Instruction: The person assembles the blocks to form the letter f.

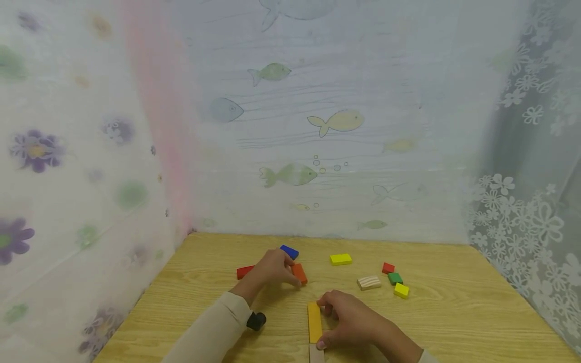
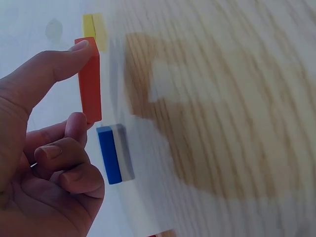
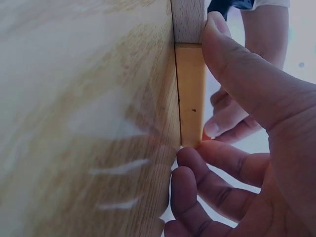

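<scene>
My left hand [image 1: 271, 268] pinches an orange block [image 1: 299, 274] end to end, thumb at one end and a finger at the other. In the left wrist view that orange block [image 2: 90, 94] stands near a blue block [image 2: 110, 155]. My right hand [image 1: 353, 318] holds an amber-yellow block [image 1: 314, 322] lengthwise, with the thumb by its near end and fingertips at its far end. The amber block [image 3: 191, 94] lies on the table, its near end meeting a plain wooden block [image 3: 188, 22], which the right thumb overlaps. Beyond the left hand lies the blue block [image 1: 290, 251].
A red block [image 1: 244, 272] lies left of the left hand, partly hidden. Further right are a yellow block [image 1: 341, 259], a striped wooden block [image 1: 369, 283], and small red [image 1: 388, 267], green [image 1: 395, 279] and yellow cubes [image 1: 401, 291]. Patterned curtains [image 1: 317, 212] surround the table [image 1: 454, 312].
</scene>
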Demonstrator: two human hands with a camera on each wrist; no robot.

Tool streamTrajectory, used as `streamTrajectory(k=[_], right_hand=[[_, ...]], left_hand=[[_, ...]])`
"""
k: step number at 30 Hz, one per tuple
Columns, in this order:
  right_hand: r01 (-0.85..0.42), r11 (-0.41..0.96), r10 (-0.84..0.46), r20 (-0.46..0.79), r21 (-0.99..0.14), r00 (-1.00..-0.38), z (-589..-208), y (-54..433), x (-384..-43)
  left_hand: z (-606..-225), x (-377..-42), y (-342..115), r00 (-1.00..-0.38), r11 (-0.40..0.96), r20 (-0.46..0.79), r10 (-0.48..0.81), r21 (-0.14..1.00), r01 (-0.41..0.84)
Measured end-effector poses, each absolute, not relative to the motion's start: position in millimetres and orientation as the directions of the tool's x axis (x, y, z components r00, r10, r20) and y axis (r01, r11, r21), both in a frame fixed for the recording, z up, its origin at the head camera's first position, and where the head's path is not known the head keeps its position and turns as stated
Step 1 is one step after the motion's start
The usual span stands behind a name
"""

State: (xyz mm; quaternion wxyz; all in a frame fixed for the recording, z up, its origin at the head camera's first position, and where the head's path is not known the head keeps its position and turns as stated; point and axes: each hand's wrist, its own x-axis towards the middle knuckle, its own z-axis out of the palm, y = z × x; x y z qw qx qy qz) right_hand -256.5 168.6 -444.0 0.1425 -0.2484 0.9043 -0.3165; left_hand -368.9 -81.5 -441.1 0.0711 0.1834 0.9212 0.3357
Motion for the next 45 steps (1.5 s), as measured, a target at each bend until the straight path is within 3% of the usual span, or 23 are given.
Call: streamTrajectory(k=[16, 32, 45], right_hand=[[-0.35, 0.679, -0.536, -0.112, -0.645, -0.837, -441.8, 170.4, -253.5], [-0.366, 0.668, -0.546, -0.091, -0.648, -0.833, -441.6, 171.5, -252.0], [-0.358, 0.67, -0.538, -0.093, -0.65, -0.838, -442.4, 170.5, -253.2]], left_hand=[[-438.3, -353.7, -67.5, -0.911, 0.685, -0.078, 0.405, 0.686, 0.246], [-446.7, -354.0, -60.1, -0.863, 0.66, -0.044, 0.503, 0.664, 0.351], [-449.2, -351.8, -58.0, -0.863, 0.655, -0.062, 0.501, 0.679, 0.331]])
